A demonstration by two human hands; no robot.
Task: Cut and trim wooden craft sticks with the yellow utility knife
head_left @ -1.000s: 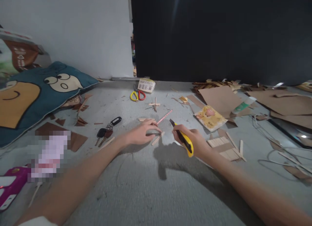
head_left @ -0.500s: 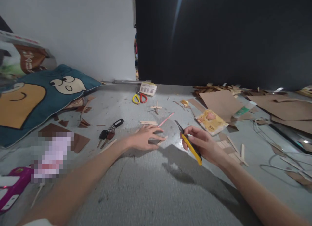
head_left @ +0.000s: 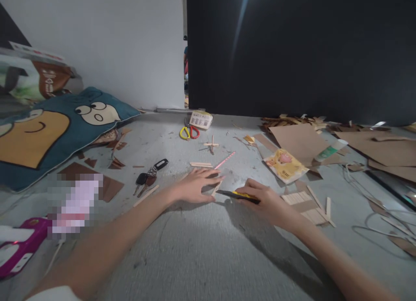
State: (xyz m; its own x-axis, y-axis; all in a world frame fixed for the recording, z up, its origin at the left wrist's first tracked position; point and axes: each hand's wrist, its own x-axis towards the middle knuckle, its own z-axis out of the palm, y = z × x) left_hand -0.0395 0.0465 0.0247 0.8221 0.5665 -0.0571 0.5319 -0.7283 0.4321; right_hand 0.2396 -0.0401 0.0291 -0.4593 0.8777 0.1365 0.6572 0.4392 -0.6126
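Observation:
My left hand (head_left: 195, 186) lies flat on the grey floor (head_left: 201, 249), fingers spread, pressing a wooden craft stick (head_left: 216, 189) whose end pokes out from under the fingertips. My right hand (head_left: 264, 200) grips a yellow utility knife (head_left: 238, 194), held low and level, its dark tip pointing left at that stick. A pink striped straw (head_left: 225, 160) and two loose sticks (head_left: 200, 164) lie just beyond my left hand.
Keys (head_left: 147, 175) lie to the left, red-and-yellow scissors (head_left: 188, 132) and a small box (head_left: 200, 119) further back. A glued panel of sticks (head_left: 308, 202), a yellow packet (head_left: 285, 164), cardboard sheets (head_left: 299, 138) and cables (head_left: 373, 205) fill the right. A blue cushion (head_left: 48, 132) sits at left.
My right hand has lowered and turned the knife from pointing up and away to lying level, its tip brought against the stick. My left hand has flattened on the stick.

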